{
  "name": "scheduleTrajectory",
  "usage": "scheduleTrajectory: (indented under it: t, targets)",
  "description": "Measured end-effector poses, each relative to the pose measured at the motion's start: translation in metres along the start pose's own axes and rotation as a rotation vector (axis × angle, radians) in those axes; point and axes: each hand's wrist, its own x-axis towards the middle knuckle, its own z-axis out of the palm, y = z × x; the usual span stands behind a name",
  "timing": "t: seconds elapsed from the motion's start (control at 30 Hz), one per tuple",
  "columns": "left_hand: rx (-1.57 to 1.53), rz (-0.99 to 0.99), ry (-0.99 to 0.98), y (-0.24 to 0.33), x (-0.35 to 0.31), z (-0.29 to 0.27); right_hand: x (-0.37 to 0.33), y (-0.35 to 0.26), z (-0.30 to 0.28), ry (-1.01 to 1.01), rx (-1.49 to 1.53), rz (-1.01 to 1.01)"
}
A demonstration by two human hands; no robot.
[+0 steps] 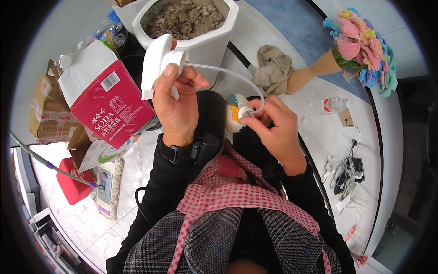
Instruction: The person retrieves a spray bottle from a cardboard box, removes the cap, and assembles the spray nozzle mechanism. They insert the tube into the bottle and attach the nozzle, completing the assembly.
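In my left hand (175, 98), raised at the left of centre, is a white trigger sprayer head (157, 64), its fingers closed around the collar and trigger. A clear tube (228, 71) curves from the sprayer over to the right. My right hand (278, 130) pinches a small white round cap-like piece (246, 112) at the tube's far end. Right behind that piece, by my knees, shows a rounded white thing with orange and teal patterns (232, 122). Whether the two are joined I cannot tell.
A white planter (182, 44) of dry soil stands ahead. On the left are a red-and-white carton (112, 102), a brown box (50, 109) and a mop (107, 187). Rightward lie a grey cloth (272, 68), a bouquet (360, 45), a plastic bottle (335, 105) and cables (344, 176).
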Motion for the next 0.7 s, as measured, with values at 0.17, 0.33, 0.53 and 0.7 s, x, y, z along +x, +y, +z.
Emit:
scheduleTrajectory:
  t: [0.17, 0.33, 0.53, 0.7]
  targets:
    - [0.147, 0.043, -0.039, 0.019, 0.003, 0.004, 0.008, -0.01, -0.016, 0.147, 0.27, 0.087]
    - [0.153, -0.012, -0.209, 0.054, -0.002, 0.017, 0.016, -0.02, -0.02, 0.049, 0.107, -0.072]
    - [0.544, -0.055, -0.376, 0.068, -0.008, 0.041, 0.009, -0.007, -0.014, -0.044, 0.064, -0.068]
    - [0.685, -0.064, -0.58, 0.054, -0.009, 0.041, 0.007, -0.009, -0.029, -0.097, 0.111, 0.042]
